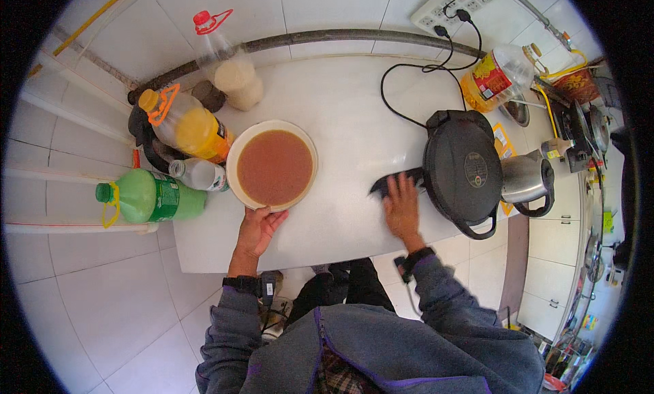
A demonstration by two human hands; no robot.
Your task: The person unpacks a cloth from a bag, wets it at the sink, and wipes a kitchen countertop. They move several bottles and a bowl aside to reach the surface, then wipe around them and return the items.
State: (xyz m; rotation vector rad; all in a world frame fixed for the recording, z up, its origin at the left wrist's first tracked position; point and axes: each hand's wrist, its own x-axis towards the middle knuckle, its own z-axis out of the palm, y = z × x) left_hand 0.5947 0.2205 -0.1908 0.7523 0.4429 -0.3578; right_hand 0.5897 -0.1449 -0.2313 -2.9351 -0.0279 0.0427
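Observation:
A cream-colored bowl full of reddish-brown liquid is at the left of a white table. My left hand grips its near rim, the thumb on the edge and the other fingers partly hidden beneath it. My right hand lies over a dark cloth, fingers spread; whether they grip the cloth is not clear. Just right of the cloth stands a closed black electric griddle, its cord running back to a power strip on the wall.
Left of the bowl are a green plastic bottle, a clear bottle and an orange-capped bottle. A red-capped jug stands behind. To the right are a steel kettle and an oil jug. The table's front edge is near me.

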